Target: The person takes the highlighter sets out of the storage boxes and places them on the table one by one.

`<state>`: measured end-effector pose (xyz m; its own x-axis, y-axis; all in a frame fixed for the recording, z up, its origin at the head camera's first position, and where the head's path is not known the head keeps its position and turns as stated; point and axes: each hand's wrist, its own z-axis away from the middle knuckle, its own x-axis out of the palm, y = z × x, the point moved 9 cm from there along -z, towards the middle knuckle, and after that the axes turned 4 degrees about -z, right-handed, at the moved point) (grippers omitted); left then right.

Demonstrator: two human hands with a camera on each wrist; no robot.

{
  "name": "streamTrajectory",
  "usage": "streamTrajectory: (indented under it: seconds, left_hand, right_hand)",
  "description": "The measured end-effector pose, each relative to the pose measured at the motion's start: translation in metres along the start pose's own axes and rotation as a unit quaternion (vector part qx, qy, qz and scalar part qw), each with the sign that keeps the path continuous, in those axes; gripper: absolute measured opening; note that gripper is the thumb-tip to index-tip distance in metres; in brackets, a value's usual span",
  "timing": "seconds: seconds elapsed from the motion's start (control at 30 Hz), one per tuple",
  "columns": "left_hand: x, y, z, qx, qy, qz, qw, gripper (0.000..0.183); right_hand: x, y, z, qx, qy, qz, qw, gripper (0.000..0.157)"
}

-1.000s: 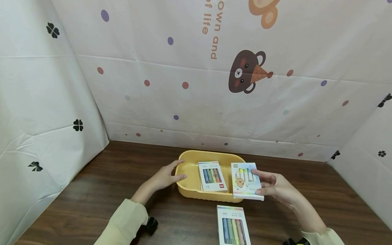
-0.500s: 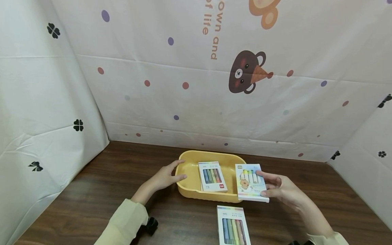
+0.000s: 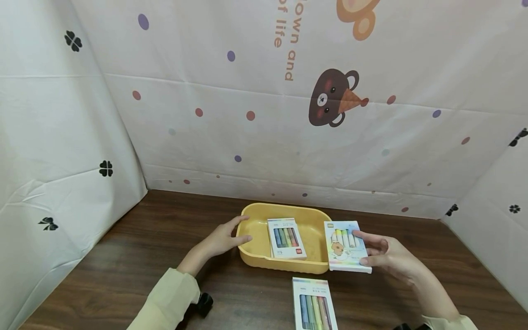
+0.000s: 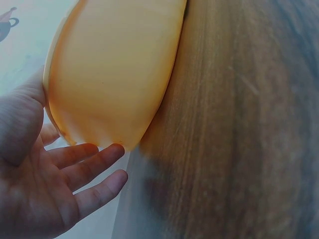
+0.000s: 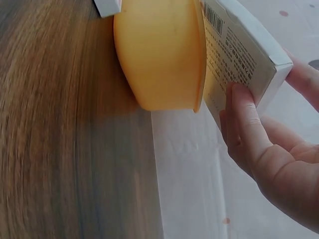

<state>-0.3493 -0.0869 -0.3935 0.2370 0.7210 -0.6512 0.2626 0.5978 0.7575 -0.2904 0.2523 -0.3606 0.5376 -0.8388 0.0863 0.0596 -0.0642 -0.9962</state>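
My right hand pinches a flat white box of coloured markers by its right side, thumb on the front and fingers behind. It overlaps the right end of a yellow plastic basin in the head view. The right wrist view shows the printed back of this marker box, tilted just above the basin's rim. My left hand holds the basin's left end, its thumb over the rim. In the left wrist view, several fingers lie along the outer wall.
Inside the basin a second white marker box leans on the near wall. Another similar box lies on the brown wooden table in front. A printed white cloth rises behind the table and along both sides.
My right hand has moved the marker box to the right, from over the basin's right part to its right end. My left hand and the basin have stayed put.
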Motion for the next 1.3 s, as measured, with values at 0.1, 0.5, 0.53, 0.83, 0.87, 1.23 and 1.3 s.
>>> streamTrajectory:
  seconds: [0.1, 0.5, 0.53, 0.83, 0.87, 1.23, 1.3]
  left_hand:
    - [0.000, 0.000, 0.000, 0.000, 0.001, 0.000, 1.0000, 0.064]
    - [-0.001, 0.000, 0.000, -0.002, -0.001, 0.000, 1.0000, 0.064]
    - [-0.001, 0.000, 0.000, -0.002, -0.001, 0.000, 1.0000, 0.064]
    - [0.000, -0.001, 0.000, -0.003, -0.001, 0.000, 1.0000, 0.064]
    - [0.000, -0.001, 0.000, -0.004, -0.002, -0.001, 1.0000, 0.064]
    - [0.000, 0.000, 0.001, -0.004, -0.004, -0.003, 1.0000, 0.064]
    - [0.001, 0.000, 0.001, -0.004, -0.005, -0.003, 1.0000, 0.064]
  right_hand:
    - [-0.003, 0.000, 0.001, 0.003, -0.004, -0.002, 1.000, 0.054]
    - [-0.008, 0.000, 0.003, 0.003, -0.026, -0.029, 0.999, 0.056]
    - [-0.009, 0.000, 0.003, 0.004, -0.024, -0.029, 0.999, 0.056]
    - [-0.016, -0.001, 0.006, 0.002, -0.022, -0.018, 1.000, 0.057]
    - [-0.017, -0.001, 0.007, 0.001, -0.022, -0.018, 1.000, 0.057]
    - [-0.025, -0.009, 0.014, -0.017, -0.027, -0.031, 0.999, 0.059]
    - [-0.028, -0.010, 0.015, -0.020, -0.020, -0.026, 0.999, 0.059]
